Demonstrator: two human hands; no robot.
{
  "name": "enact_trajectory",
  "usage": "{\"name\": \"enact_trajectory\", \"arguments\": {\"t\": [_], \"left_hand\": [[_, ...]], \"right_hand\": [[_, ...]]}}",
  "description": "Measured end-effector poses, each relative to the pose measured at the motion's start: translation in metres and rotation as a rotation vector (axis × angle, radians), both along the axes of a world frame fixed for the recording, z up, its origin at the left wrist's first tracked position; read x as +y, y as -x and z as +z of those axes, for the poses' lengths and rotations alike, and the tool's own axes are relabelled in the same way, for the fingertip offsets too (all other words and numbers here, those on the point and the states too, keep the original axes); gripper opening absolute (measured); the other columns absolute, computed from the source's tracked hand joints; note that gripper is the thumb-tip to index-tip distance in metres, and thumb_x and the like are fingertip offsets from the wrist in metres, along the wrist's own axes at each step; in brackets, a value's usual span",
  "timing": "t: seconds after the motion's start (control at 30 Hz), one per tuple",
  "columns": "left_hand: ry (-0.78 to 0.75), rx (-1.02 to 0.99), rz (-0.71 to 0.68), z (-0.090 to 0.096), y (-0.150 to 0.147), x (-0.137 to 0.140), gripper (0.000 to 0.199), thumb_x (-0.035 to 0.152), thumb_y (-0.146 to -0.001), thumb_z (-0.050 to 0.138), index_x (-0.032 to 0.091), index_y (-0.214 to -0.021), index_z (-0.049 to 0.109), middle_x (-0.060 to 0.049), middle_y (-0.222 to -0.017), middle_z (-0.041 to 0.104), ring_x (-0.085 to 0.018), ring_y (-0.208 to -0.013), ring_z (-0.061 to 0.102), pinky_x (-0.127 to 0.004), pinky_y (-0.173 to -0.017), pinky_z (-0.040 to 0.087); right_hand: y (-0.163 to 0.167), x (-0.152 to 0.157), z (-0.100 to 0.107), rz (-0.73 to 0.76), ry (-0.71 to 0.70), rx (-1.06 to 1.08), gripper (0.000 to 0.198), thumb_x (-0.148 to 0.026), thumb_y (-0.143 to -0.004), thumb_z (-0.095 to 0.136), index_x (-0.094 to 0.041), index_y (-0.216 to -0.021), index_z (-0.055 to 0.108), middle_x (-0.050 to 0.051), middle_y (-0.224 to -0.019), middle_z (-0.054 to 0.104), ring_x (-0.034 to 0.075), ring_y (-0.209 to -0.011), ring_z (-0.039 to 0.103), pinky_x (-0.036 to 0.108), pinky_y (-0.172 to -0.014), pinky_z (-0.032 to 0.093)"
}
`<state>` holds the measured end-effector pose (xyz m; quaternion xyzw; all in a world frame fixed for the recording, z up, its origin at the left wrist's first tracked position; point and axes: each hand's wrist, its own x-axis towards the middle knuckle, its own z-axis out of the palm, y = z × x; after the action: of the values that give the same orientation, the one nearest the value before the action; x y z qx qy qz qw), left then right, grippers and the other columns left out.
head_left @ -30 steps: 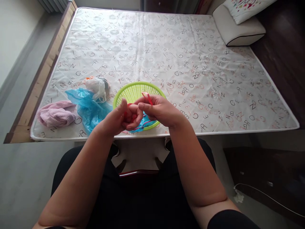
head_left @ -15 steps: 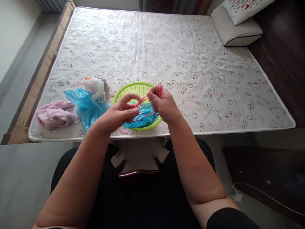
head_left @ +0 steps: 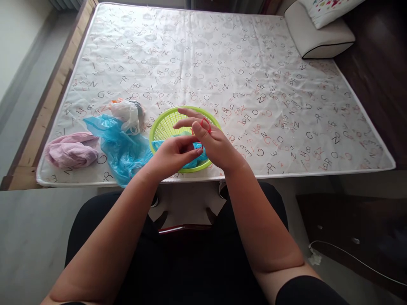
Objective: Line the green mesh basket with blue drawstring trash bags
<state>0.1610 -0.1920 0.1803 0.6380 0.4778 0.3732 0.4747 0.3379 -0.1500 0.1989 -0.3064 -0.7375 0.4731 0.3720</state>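
My right hand (head_left: 214,142) has two fingers stretched to the left, and a thin red string (head_left: 206,123) is looped around its fingers by the thumb. My left hand (head_left: 174,154) meets it from the left, fingertips at the right thumb, closed on the string; some of its fingers are hidden. Beneath both hands sits a lime-green plastic basket (head_left: 154,123). Inside the basket lies crumpled blue plastic (head_left: 199,160), partly covered by my hands. A blue plastic bag (head_left: 122,156) spreads out left of the basket, reaching its rim.
All this lies on a letter-printed mattress (head_left: 222,63). A pinkish cloth (head_left: 73,150) is bunched at the left front corner. A white plastic bag (head_left: 125,113) lies behind the blue bag. A pale cushion (head_left: 319,36) stands at the far right.
My hands have come together, and the right fingers have straightened out from a pinch. The string, stretched between the hands before, now sits looped at the right hand. The blue bag hangs farther forward.
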Motion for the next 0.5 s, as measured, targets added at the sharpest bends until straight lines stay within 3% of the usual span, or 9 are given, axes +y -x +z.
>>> {"name": "enact_trajectory", "arguments": {"t": [0.1, 0.27, 0.4, 0.5], "left_hand": [[-0.049, -0.028, 0.041, -0.006, -0.005, 0.001, 0.025, 0.039, -0.091, 0.078, 0.019, -0.104, 0.085, -0.002, -0.071, 0.062, -0.013, -0.063, 0.051, -0.026, -0.058, 0.04], [-0.059, 0.001, 0.09, -0.01, -0.015, 0.001, 0.02, 0.034, -0.088, 0.078, 0.016, -0.083, 0.08, 0.0, -0.063, 0.059, -0.012, -0.059, 0.049, -0.025, -0.056, 0.038], [-0.066, -0.161, 0.072, -0.004, -0.014, -0.001, 0.025, 0.04, -0.094, 0.077, 0.017, -0.089, 0.083, -0.005, -0.081, 0.072, -0.015, -0.072, 0.061, -0.026, -0.066, 0.049], [0.036, -0.276, -0.014, 0.001, -0.005, -0.002, 0.032, 0.048, -0.095, 0.078, 0.017, -0.094, 0.085, -0.007, -0.084, 0.073, -0.013, -0.069, 0.06, -0.025, -0.064, 0.049]], "right_hand": [[0.006, -0.003, -0.004, -0.012, -0.01, -0.02, 0.057, -0.07, -0.11, 0.036, -0.029, -0.112, 0.075, 0.003, -0.159, 0.061, 0.025, -0.153, 0.051, 0.05, -0.133, 0.036], [0.008, -0.004, -0.006, -0.068, -0.036, 0.011, 0.056, -0.071, -0.109, 0.04, -0.027, -0.107, 0.075, 0.007, -0.143, 0.07, 0.026, -0.148, 0.055, 0.049, -0.131, 0.039], [-0.007, 0.004, -0.003, 0.053, 0.094, 0.094, 0.048, -0.068, -0.107, 0.05, -0.029, -0.12, 0.075, 0.004, -0.143, 0.07, 0.025, -0.142, 0.06, 0.045, -0.122, 0.049], [-0.022, 0.012, -0.006, 0.076, 0.188, 0.113, 0.04, -0.061, -0.104, 0.061, -0.029, -0.124, 0.075, 0.004, -0.136, 0.072, 0.023, -0.131, 0.065, 0.041, -0.114, 0.054]]}}
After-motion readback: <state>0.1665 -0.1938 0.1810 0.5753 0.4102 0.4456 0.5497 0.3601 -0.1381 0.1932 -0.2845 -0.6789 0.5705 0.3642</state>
